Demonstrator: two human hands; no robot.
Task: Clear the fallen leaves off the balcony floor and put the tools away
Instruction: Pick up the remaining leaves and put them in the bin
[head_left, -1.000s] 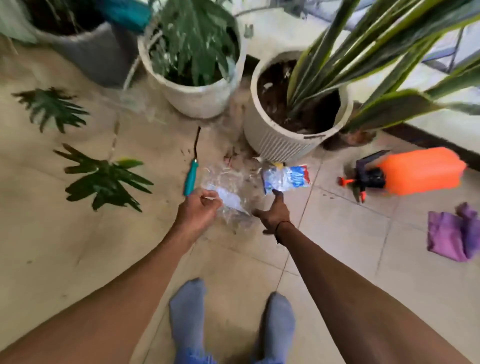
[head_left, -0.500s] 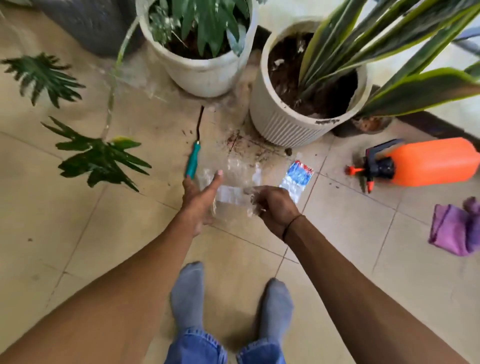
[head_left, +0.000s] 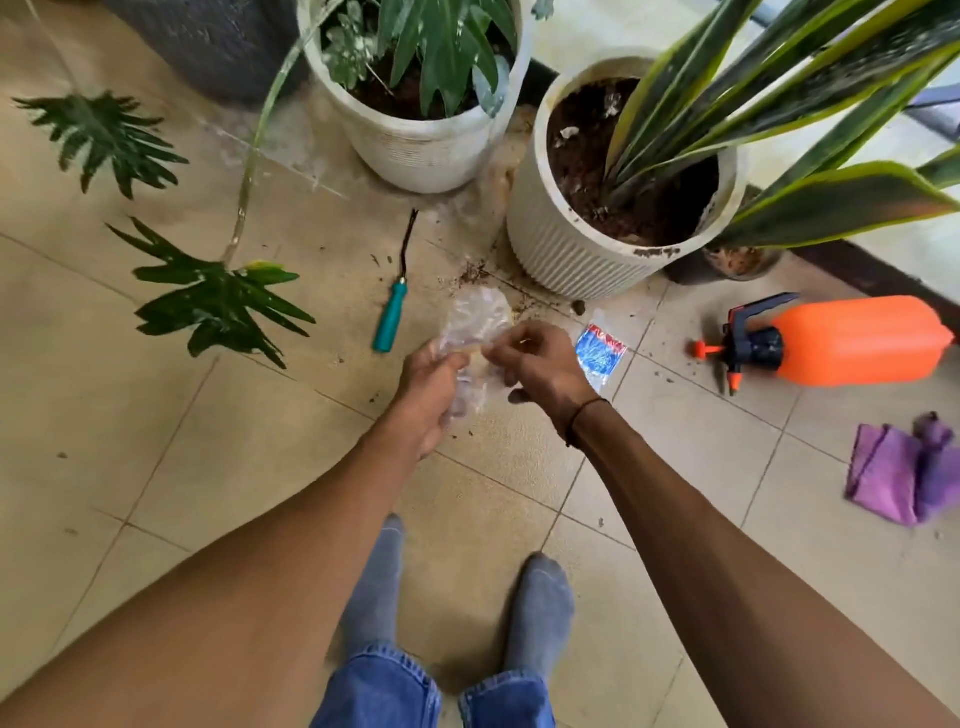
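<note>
A crumpled clear plastic bag is held above the tiled floor between both hands. My left hand grips its lower part and my right hand pinches its upper edge. A teal-handled tool with a dark metal shaft lies on the floor just left of the hands. An orange spray bottle lies on its side at the right. A blue and red printed packet lies beside my right hand. Two large green leaves hang low over the floor at the left.
Two white pots stand ahead, one with leafy plants, one ribbed with a striped-leaf plant. Soil crumbs are scattered at their bases. A purple cloth lies at the right. My socked feet stand below the hands.
Both hands have lifted the plastic bag off the floor and drawn closer together. The camera view has pulled back and tilted down a little.
</note>
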